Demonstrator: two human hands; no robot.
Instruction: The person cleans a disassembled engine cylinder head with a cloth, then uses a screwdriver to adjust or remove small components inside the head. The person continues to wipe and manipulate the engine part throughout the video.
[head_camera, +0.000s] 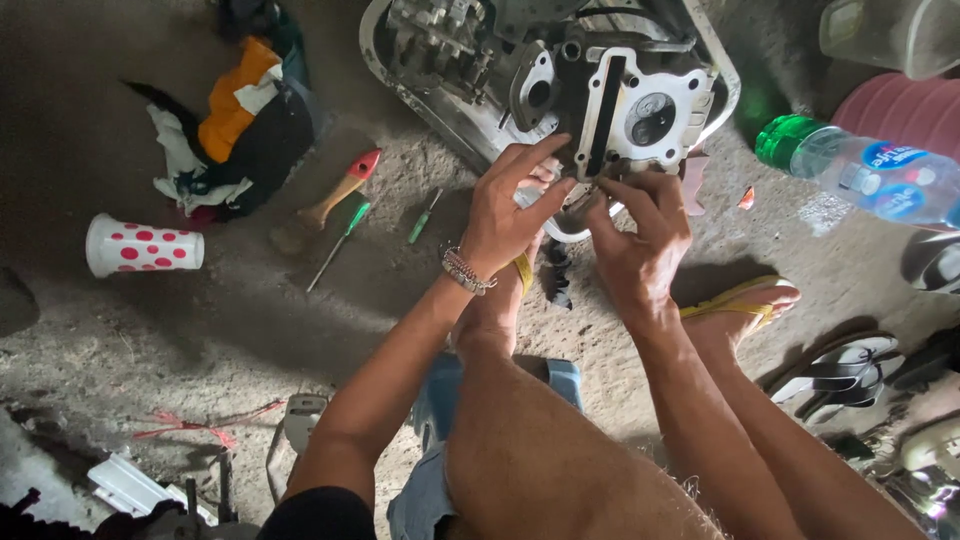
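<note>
While both hands work at the lower edge of the grey engine cylinder head (640, 110), open dirt floor (250, 330) lies to the left, edged by a screwdriver (338, 246) and a spotted cup (143, 246). The left hand (510, 215) spreads its fingers against the head's underside; the right hand (640, 240) seems to pinch a small part there, hidden by the fingertips.

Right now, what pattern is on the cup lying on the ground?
White with pink-red polka dots, clearest in the head view, left side.
</note>
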